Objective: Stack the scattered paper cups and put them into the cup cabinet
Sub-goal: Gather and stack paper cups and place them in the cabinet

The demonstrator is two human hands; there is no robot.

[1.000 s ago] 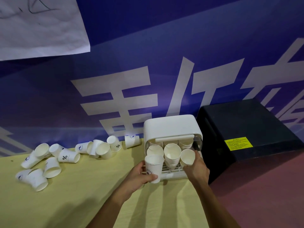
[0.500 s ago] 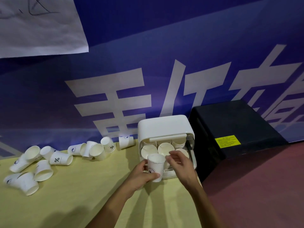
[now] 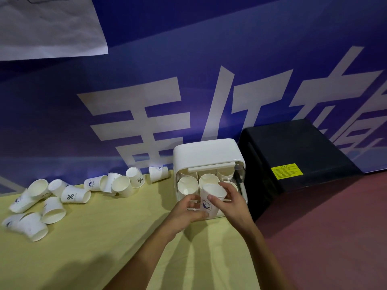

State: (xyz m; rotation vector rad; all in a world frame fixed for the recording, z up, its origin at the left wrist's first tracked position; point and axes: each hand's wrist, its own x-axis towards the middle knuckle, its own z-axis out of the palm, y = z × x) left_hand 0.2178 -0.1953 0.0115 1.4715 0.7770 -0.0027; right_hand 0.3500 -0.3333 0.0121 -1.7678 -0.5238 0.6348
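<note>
From the head view, both hands meet on one paper cup [image 3: 210, 204] right at the mouth of the cup cabinet [image 3: 207, 153]. The left hand [image 3: 187, 213] curls its fingers round the cup's lower wall, and the right hand [image 3: 233, 204] grips it near the rim from the other side. The cup stands roughly upright between them, its open mouth up, just in front of the cups already inside [image 3: 187, 185].

The main risk, as I judge it, is crushing. The cup is thin white paper, tapered, with a rolled rim and a small blue print, and two hands squeezing from opposite sides could dent the wall, so that it would not nest cleanly. The slots beyond the fingers look crowded (whether a free one remains is hard to tell), so a push could jam the cup against a neighbour's rim or tip a stack. The cabinet is smooth white plastic with rounded corners and looks light, so it could slide on the desk [image 3: 94, 248].

Well to the left of the left hand, the scattered cups [image 3: 75, 195] lie on their sides on the matte yellow desk, and being round they could roll if they are nudged. To the right of the right hand sits a black box [image 3: 293, 147], hard-edged and dull.
</note>
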